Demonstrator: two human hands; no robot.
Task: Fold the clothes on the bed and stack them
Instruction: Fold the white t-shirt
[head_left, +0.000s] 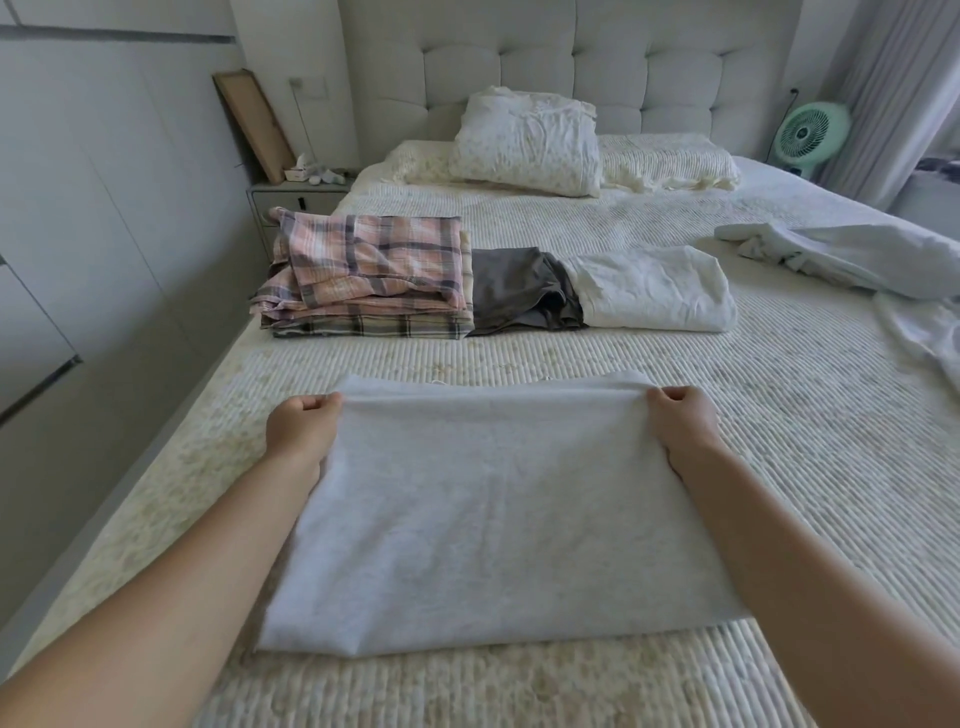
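Head view: my left hand (304, 426) and right hand (680, 418) each pinch a far corner of the pale grey garment (493, 519) lying in front of me on the bed (779, 415). I should keep both corners level and the edge taut, then square it. It looks soft, flat and rectangular; the plaid stack (369, 275) sits well beyond.

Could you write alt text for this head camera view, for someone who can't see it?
A person's left hand and right hand grip the far corners of a pale grey cloth on a bed. Behind it lie folded plaid clothes, a dark grey garment and a folded white one.
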